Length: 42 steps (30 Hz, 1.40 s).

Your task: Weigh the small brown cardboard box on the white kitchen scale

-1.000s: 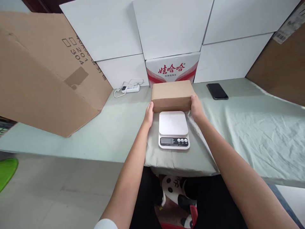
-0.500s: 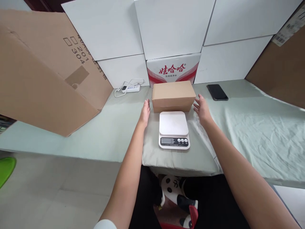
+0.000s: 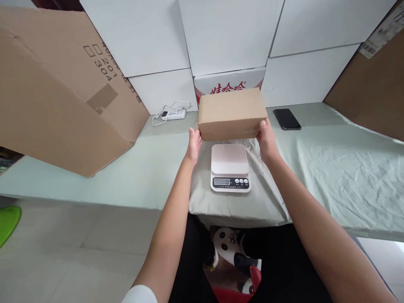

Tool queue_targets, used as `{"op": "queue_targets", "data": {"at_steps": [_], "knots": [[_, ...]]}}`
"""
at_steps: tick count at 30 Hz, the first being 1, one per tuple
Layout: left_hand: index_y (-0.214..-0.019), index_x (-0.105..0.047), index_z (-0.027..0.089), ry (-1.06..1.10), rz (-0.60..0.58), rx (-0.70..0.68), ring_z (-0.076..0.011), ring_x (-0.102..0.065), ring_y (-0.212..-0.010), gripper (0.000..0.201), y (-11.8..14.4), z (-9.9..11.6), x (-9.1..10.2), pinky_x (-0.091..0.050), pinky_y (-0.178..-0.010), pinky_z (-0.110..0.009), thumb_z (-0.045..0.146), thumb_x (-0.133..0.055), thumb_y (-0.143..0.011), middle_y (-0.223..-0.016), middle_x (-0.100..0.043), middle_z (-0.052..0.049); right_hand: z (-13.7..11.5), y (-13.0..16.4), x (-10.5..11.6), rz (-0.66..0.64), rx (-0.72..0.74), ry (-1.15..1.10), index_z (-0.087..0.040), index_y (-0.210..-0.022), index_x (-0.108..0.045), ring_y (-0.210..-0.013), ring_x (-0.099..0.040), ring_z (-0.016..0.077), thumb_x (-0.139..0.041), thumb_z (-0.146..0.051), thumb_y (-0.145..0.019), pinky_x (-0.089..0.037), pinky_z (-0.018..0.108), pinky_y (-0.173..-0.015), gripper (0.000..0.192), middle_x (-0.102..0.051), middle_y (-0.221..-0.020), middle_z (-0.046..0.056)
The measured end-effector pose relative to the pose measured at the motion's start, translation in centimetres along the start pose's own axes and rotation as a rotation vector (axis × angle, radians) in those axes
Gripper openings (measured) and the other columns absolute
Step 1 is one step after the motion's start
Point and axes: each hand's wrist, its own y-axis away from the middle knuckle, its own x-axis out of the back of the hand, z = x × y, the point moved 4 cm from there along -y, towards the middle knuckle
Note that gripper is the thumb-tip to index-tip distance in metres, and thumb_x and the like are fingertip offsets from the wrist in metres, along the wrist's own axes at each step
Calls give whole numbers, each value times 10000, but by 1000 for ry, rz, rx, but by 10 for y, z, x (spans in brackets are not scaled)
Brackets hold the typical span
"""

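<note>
A brown cardboard box (image 3: 232, 110) is held up off the table between both hands, just behind and above the kitchen scale. My left hand (image 3: 193, 144) presses on its left end, thumb up and fingers partly hidden under the box. At the right end, my right hand (image 3: 265, 139) grips the lower corner, with the thumb on the front face. The white kitchen scale (image 3: 230, 160) lies below, its display and buttons facing me and its plate bare.
A black phone (image 3: 287, 119) lies to the right; a white power strip with a cord (image 3: 173, 114) lies to the left. White boxes (image 3: 232, 33) line the back. Large cardboard panels (image 3: 59, 97) stand at both sides. A pale green cloth (image 3: 148, 168) covers the table.
Both hands have closed in on the box from its sides. The box has risen off the table, now hiding more of the printed carton behind it. The scale stays put.
</note>
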Motion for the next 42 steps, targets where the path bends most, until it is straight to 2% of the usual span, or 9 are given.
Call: {"op": "queue_targets", "data": {"at_steps": [3,6,10,13,17,20,26,38,42], "knots": [[-1762,-382,339,-4,-4,-61,-283,-202,-1784,967,24,18,-5,-177,-1450,-463,865,-50,-1023,-1858,-394,17,-28,22,7,17,5,-27,-431,-1640,-499,-1708,-385,313,-462,-825,-1021,-312,601,-1427,734,-496,-1771,-20],[-1752,-407,341,-13,-10,-46,-311,-222,-1779,997,56,21,-9,-186,-1451,-476,919,-108,-996,-1865,-379,9,-46,58,13,21,-33,2,-477,-1643,-502,-1725,-361,322,-471,-798,-1038,-298,633,-1428,685,-491,-1779,-38],[-1733,-444,346,-16,-10,3,-320,-246,-1773,1027,89,15,-12,-202,-1448,-490,953,-117,-971,-1866,-376,1,-56,103,20,31,-145,16,-475,-1634,-528,-1705,-404,328,-438,-757,-1073,-307,648,-1423,634,-514,-1769,-30],[-1736,-438,344,-37,20,20,-323,-211,-1782,1037,105,13,-16,-176,-1456,-491,960,-124,-963,-1883,-335,1,-59,120,23,40,-218,13,-462,-1607,-568,-1680,-443,338,-434,-754,-1075,-355,649,-1403,622,-563,-1731,-19],[-1732,-446,353,-30,51,15,-346,-208,-1781,1076,122,10,-20,-174,-1458,-497,999,-148,-925,-1890,-315,1,-64,127,23,59,-232,9,-427,-1577,-607,-1637,-495,352,-431,-759,-1076,-436,652,-1354,625,-631,-1665,12],[-1723,-465,358,-9,74,18,-358,-216,-1778,1076,129,7,-20,-193,-1456,-499,1008,-175,-916,-1881,-340,-1,-67,128,23,72,-234,7,-421,-1539,-637,-1600,-530,364,-455,-750,-1077,-413,673,-1359,596,-625,-1662,17],[-1722,-472,345,17,50,16,-355,-199,-1782,1063,131,9,-18,-244,-1446,-505,990,-164,-935,-1866,-375,-2,-67,130,24,74,-226,11,-424,-1521,-631,-1566,-555,367,-470,-733,-1078,-451,666,-1326,563,-655,-1608,31],[-1720,-475,333,10,75,36,-367,-238,-1771,1052,133,7,-16,-213,-1451,-514,988,-205,-942,-1876,-351,-17,-60,128,26,109,-221,39,-383,-1447,-660,-1447,-629,369,-482,-728,-1073,-485,686,-1284,540,-692,-1503,69],[-1721,-476,337,5,71,36,-359,-241,-1771,1038,132,6,-16,-213,-1451,-507,977,-200,-952,-1876,-349,-17,-58,127,27,103,-210,34,-409,-1463,-652,-1503,-595,363,-480,-720,-1075,-505,667,-1271,527,-679,-1544,47]]}}
